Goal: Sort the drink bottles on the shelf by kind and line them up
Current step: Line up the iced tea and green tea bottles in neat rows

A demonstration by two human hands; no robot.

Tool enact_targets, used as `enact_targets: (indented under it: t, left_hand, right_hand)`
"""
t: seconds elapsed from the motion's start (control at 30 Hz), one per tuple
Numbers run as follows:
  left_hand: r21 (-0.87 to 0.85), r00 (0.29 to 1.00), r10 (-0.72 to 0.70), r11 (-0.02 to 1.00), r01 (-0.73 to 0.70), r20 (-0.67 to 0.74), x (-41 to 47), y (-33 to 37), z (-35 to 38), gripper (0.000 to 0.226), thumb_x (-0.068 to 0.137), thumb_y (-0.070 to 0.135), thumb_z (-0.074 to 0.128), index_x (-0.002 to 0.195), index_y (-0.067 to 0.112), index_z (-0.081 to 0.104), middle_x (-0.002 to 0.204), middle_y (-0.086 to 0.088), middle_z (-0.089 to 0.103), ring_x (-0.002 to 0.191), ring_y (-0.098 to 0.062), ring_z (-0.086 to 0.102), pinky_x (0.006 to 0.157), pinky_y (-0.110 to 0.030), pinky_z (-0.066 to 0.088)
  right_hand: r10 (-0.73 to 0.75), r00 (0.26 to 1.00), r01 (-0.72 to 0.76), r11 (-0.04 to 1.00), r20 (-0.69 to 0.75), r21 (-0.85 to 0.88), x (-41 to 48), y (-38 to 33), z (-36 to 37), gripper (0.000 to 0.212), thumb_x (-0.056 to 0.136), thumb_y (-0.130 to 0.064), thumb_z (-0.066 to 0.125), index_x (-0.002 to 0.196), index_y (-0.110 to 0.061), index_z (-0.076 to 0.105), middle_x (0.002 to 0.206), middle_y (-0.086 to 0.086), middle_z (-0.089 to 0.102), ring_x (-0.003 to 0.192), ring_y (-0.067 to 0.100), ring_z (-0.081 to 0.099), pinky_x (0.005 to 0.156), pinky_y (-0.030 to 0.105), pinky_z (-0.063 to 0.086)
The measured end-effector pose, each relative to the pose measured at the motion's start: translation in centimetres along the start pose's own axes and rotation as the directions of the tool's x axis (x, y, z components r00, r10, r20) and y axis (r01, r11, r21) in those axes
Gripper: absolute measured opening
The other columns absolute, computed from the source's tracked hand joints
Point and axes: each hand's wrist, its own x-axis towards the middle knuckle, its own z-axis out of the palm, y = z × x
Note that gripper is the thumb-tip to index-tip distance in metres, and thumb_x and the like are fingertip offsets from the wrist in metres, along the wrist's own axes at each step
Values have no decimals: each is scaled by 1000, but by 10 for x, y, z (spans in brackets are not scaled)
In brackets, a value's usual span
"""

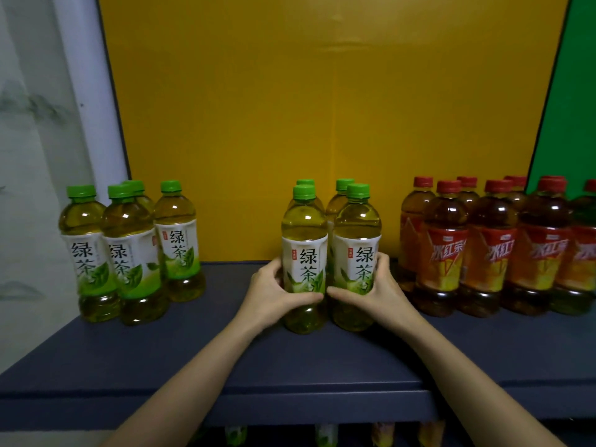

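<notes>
Gripping the front-left green tea bottle with your left hand and the front-right green tea bottle with your right hand, you hold both upright midway along the blue shelf (two rear bottles stand just behind); another green group stands left, red tea bottles right.

Colours on my slate-blue shelf
I see green-tea bottles with green caps, white labels, black characters and green leaves; at the shelf's right end, red-tea bottles with red caps and red-and-yellow labels; behind the shelf, a mustard-yellow panel.
</notes>
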Motion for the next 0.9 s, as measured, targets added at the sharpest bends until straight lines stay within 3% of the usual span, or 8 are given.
enact_targets:
  t: [0.1,0.2,0.43,0.53,0.6,0.67,0.8,0.9]
  left_hand:
    - [-13,1000,12,1000,-11,4,3,-4,2,57,55,14,88,100,29,57,110,5,65,102,-6,62,88,-27,53]
    - [-10,1000,22,1000,-22,17,3,-5,3,56,57,14,87,100,33,55,109,10,64,103,-3,61,88,-24,52]
    - [43,1000,12,999,-11,-27,-1,-7,3,63,59,24,87,111,19,53,116,5,62,112,-8,57,94,-37,51]
    - [118,999,39,992,-35,-35,-10,-5,2,61,62,29,84,114,18,54,116,4,62,111,-7,57,96,-32,50]
    - [208,993,91,975,-73,-77,-21,-3,-4,59,65,34,81,115,17,56,111,6,64,106,-4,58,93,-23,49]
    - [273,972,163,955,-112,-171,-35,-4,-18,44,69,35,78,105,17,61,101,7,66,96,-3,61,84,-19,51]
    - [402,901,261,909,-109,-347,-58,-13,-61,16,76,26,71,86,16,64,80,4,66,75,-10,62,71,-28,53]
    - [426,833,265,904,-39,-487,-66,-23,-99,13,78,14,71,87,15,62,84,-1,65,77,-16,62,72,-40,55]
  right_hand:
    - [-28,997,26,999,72,37,-5,8,-7,81,67,-23,81,124,-30,24,119,-15,48,116,8,49,97,30,45]
    - [-81,995,79,996,58,31,-6,12,-7,72,68,-25,80,118,-40,31,116,-25,48,112,1,51,96,30,47]
    - [-125,992,126,991,30,-35,-5,17,-2,77,65,-37,79,127,-34,34,128,-12,48,120,6,47,101,37,45]
    - [-177,975,159,978,-131,-138,-8,12,-1,87,59,-38,83,129,-16,36,122,-4,41,113,7,43,95,21,38]
    - [-285,911,233,952,-298,-199,-12,4,-3,69,61,-33,83,114,-13,43,107,0,44,98,10,46,82,11,36]
    - [-397,851,338,915,-345,-220,-17,-4,-5,47,68,-23,80,99,-15,45,95,2,47,85,10,46,74,8,36]
    - [-519,844,491,849,-138,-194,-27,-21,11,22,78,-13,71,88,-17,52,85,-5,51,81,3,50,70,11,40]
    - [-549,835,546,824,25,-149,-30,-43,37,12,79,-18,63,88,-20,55,85,-9,54,82,2,53,71,11,40]
